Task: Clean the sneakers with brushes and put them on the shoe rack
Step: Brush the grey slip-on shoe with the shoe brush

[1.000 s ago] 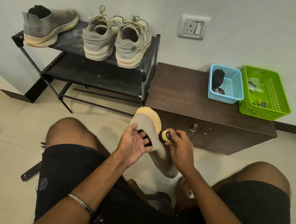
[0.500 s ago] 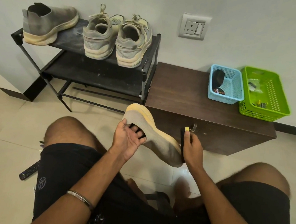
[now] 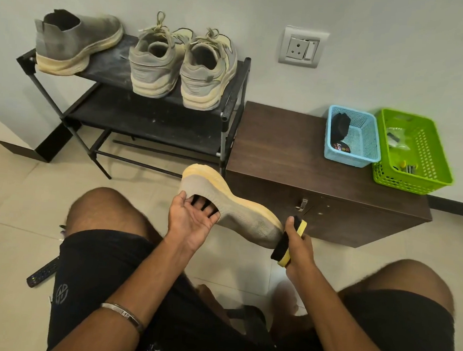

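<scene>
**Desk:** What's on the shoe rack (image 3: 233, 74) so far?

**Photographer:** Three sneakers on its top shelf: a grey slip-on (image 3: 75, 43) at the left end, a laced pair (image 3: 181, 67) at the right. Whether those are fully brushed is hard to judge from here; they look dusty.

**Desk:** And the fourth?

**Photographer:** In front of the rack, held in the air. The left hand (image 3: 191, 219) has its fingers tucked into the collar of the second slip-on (image 3: 238, 211); right of that, the right hand (image 3: 297, 251) grips a yellow-backed brush (image 3: 288, 243), bristles against the toe.

**Desk:** So what remains?

**Photographer:** By my reading, finish this shoe and shelve it beside its mate.
</scene>
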